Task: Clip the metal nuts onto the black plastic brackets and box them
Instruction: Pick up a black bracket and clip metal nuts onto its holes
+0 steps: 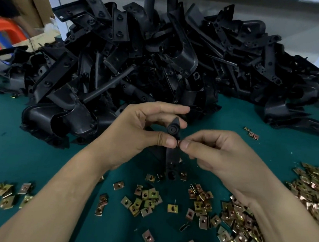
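My left hand (144,131) grips a narrow black plastic bracket (172,156) upright over the green table, thumb pressed on its edge. My right hand (217,150) pinches something small against the bracket's right edge at thumb height; the item is almost hidden by the fingertips and looks like a metal nut. Loose brass-coloured metal nuts (147,198) lie scattered on the table below my hands. The bracket's lower end (170,174) shows a round hole close to the table.
A large heap of black plastic brackets (160,54) fills the back of the green table (10,137). A thick pile of nuts (245,229) lies at right, a smaller group (4,194) at left. Cardboard boxes (30,0) and orange stools (7,30) stand beyond the table.
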Motion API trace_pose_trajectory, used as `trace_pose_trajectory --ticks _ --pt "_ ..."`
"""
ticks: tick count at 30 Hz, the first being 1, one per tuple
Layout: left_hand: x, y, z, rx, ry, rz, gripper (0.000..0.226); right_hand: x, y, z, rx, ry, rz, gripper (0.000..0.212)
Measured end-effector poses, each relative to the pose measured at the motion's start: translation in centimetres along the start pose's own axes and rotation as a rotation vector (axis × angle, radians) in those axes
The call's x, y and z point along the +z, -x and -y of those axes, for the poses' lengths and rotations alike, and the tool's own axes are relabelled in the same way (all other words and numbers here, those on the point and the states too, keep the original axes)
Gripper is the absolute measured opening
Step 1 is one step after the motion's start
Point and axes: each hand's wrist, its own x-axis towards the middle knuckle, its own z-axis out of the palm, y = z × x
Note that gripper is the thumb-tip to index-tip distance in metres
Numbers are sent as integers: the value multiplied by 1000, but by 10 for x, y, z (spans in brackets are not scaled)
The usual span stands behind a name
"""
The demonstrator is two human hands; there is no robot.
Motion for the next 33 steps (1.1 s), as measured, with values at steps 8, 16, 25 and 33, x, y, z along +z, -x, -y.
trace_pose_trajectory --ticks 8,16,25,33 --pt "7 0 -3 32 30 -40 59 3 2 3 -10 -101 28 14" --pt "20 -2 -6 100 -148 -152 56 4 -1 1 -52 -156 -91 25" --pt "36 -2 -7 -238 152 -561 70 -1 -7 0 -108 -694 -247 11" --pt "25 -4 -8 -315 708 -279 25 0 -7 -3 -28 -680 -54 35"
